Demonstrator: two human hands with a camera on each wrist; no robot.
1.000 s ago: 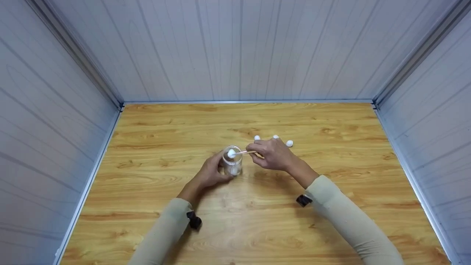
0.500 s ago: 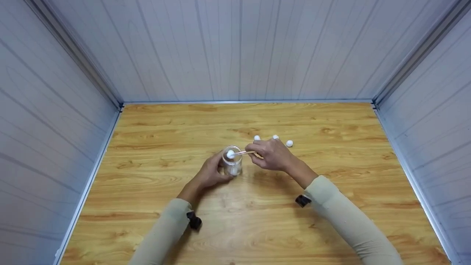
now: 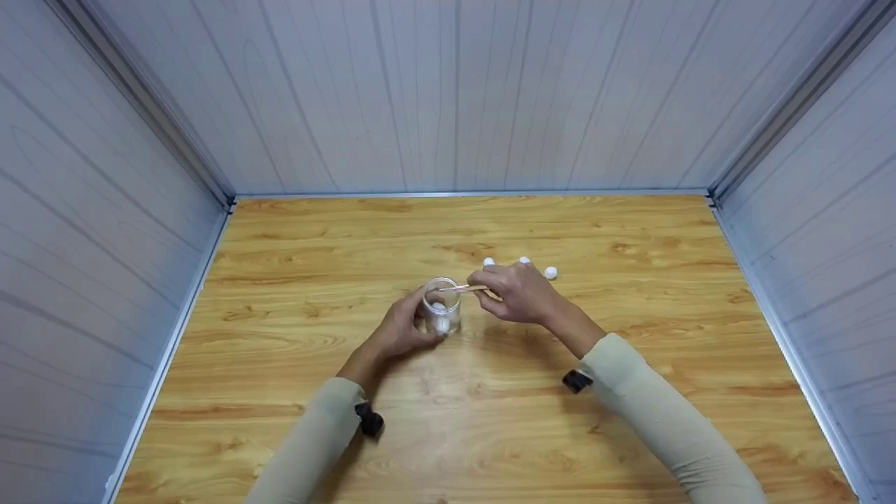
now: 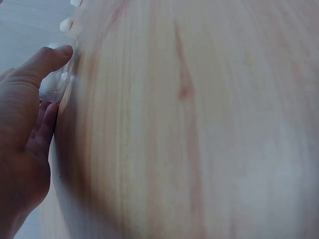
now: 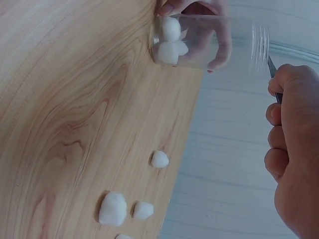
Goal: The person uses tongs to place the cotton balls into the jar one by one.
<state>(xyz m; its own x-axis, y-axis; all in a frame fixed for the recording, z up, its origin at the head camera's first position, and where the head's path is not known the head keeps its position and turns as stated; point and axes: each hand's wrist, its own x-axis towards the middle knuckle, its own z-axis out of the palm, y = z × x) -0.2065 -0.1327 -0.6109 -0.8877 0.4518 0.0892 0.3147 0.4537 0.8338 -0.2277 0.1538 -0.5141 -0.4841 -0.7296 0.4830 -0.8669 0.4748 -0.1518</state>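
A clear jar (image 3: 455,313) with a threaded neck stands on the table, several white cotton balls (image 5: 172,30) lying near its bottom. My left hand (image 3: 404,326) holds it from the left side, fingers and thumb curved round the wall. Tweezers (image 3: 467,288) reach across the mouth from the right, pinched in my right hand (image 3: 521,294). In the right wrist view the dark tweezers (image 5: 272,67) show beside the jar's neck, and no cotton ball is seen at their tip. The left wrist view shows the left thumb (image 4: 55,56) against the jar.
Loose cotton balls lie on the wood table behind my right hand, one cotton ball (image 3: 551,272) fully visible, others partly covered by that hand. The right wrist view shows several, including a larger one (image 5: 113,209). Pale panels (image 3: 458,105) wall the table at the back and both sides.
The cotton ball held by the tweezers at the jar's mouth has dropped inside, and the tweezers' tip is now bare. Both hands have stayed nearly in place.
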